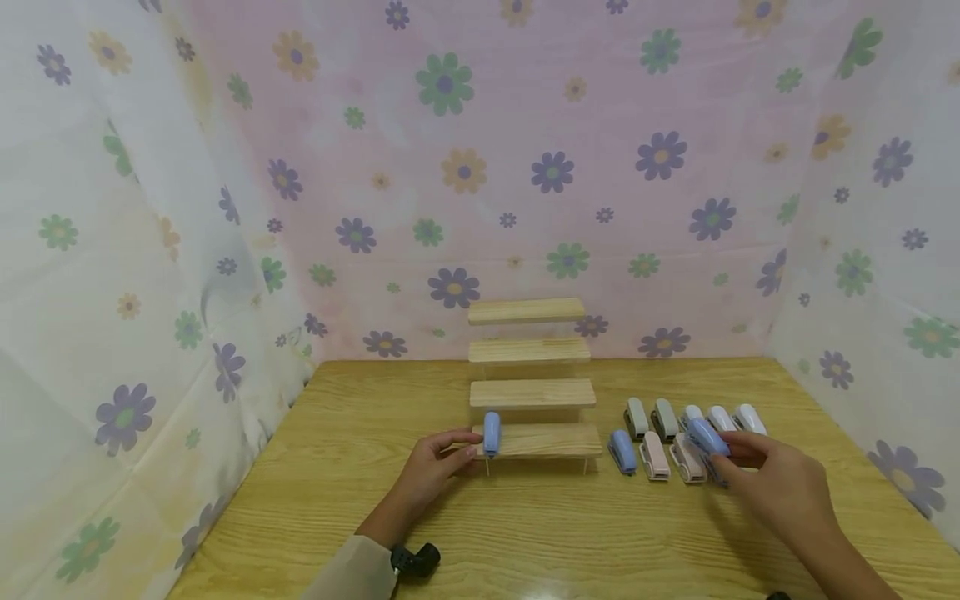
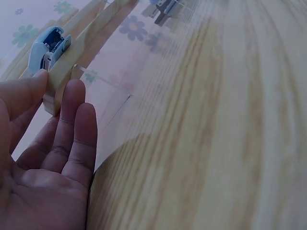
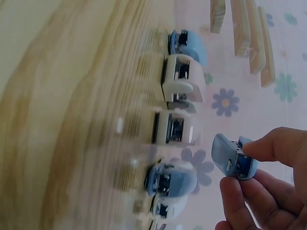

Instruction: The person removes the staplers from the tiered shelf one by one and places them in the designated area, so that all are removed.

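My right hand [image 1: 787, 483] pinches a small blue stapler [image 1: 708, 437] between thumb and fingers, held above the rows of staplers; the right wrist view shows this blue stapler [image 3: 230, 158] tilted in my fingertips. Another blue stapler [image 1: 491, 434] stands at the left end of the lowest step of a wooden tiered rack [image 1: 543, 439]. My left hand [image 1: 433, 467] grips that end of the step. In the left wrist view, its thumb lies beside the blue stapler [image 2: 43, 50], with the other fingers around the edge of the board [image 2: 60, 86].
Right of the rack, more staplers stand in two rows: grey [image 1: 636, 418] and white [image 1: 748, 418] ones behind, pink [image 1: 655, 456] and blue [image 1: 622, 452] in front. The wooden table [image 1: 375, 400] meets flowered cloth [image 1: 487, 167] at the back and sides.
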